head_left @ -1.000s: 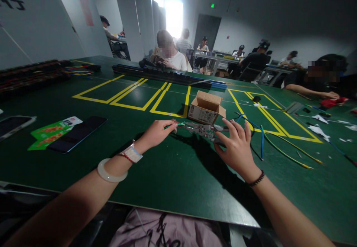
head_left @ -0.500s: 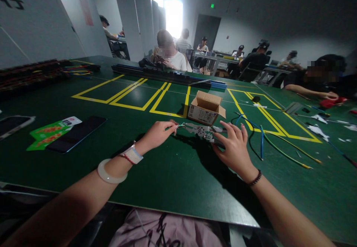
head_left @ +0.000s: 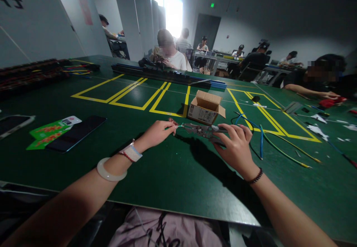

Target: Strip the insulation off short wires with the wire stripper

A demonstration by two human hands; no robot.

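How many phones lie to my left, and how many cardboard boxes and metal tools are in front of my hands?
Phones: 2
Cardboard box: 1
Metal tool: 1
Total: 4

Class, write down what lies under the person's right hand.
The right hand covers the handle end of a metal plier-like tool; its head pokes out leftward. The handles beneath the fingers are hidden.
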